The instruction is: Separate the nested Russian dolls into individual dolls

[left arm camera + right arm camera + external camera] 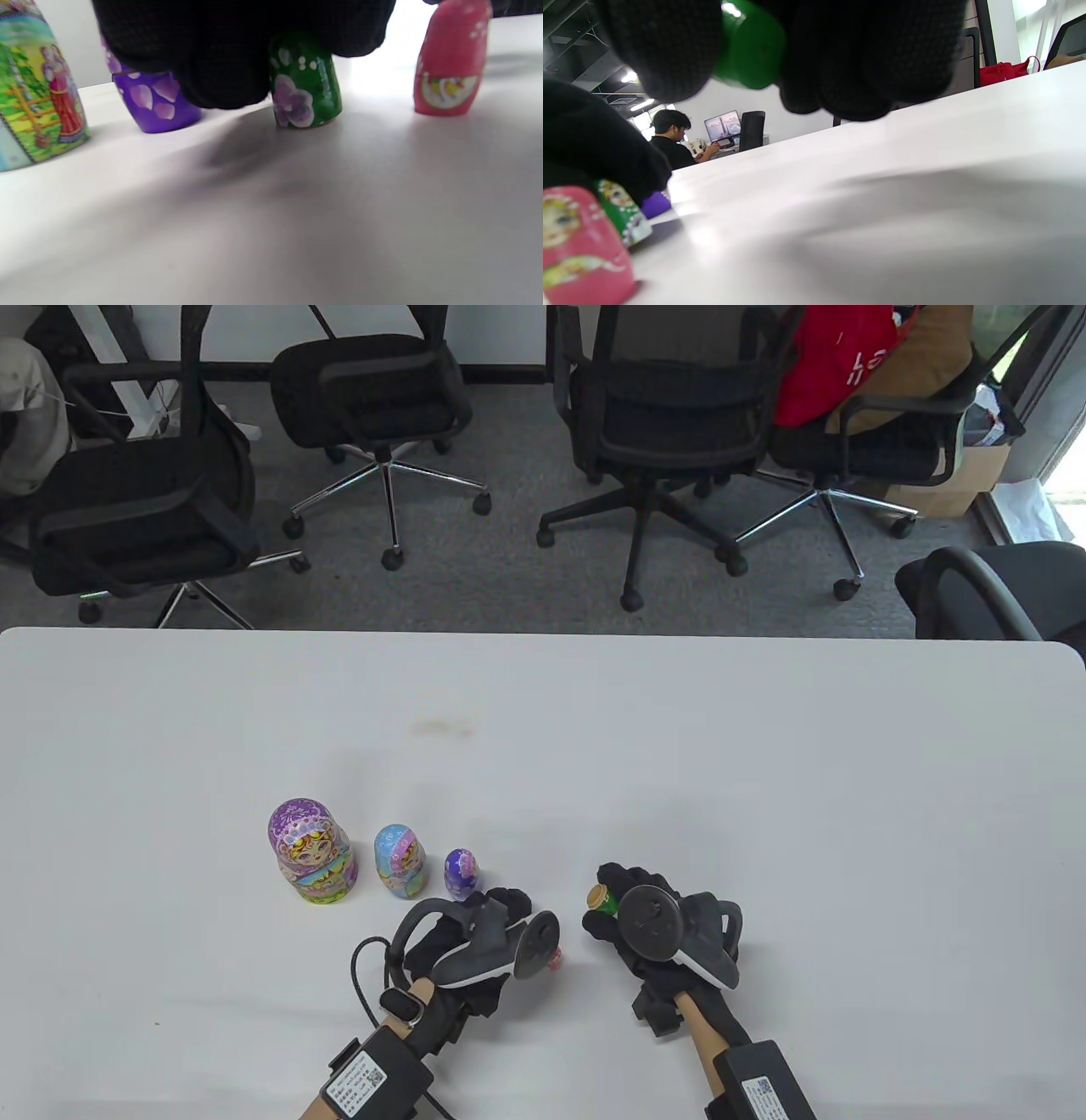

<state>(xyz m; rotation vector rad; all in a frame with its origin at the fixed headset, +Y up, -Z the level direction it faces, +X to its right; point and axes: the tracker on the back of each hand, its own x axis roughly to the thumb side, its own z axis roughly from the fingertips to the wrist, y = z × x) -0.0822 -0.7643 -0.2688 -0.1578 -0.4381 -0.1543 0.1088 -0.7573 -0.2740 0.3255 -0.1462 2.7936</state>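
Three closed dolls stand in a row: a large purple doll (310, 853), a blue doll (400, 859) and a small purple doll (461, 872). My left hand (496, 912) rests just right of them. In the left wrist view its fingers (237, 55) hold a green doll half (305, 89) upright on the table. A tiny pink doll (449, 63) stands beside it, half hidden under the tracker in the table view (556, 959). My right hand (612, 891) grips the other green half (604, 900), just above the table. That half also shows in the right wrist view (751, 46).
The white table (764, 780) reaches to its far edge, with several black office chairs (662, 407) on the grey floor beyond. A faint stain (441, 727) marks the table's middle. A cable (365, 984) loops off my left wrist.
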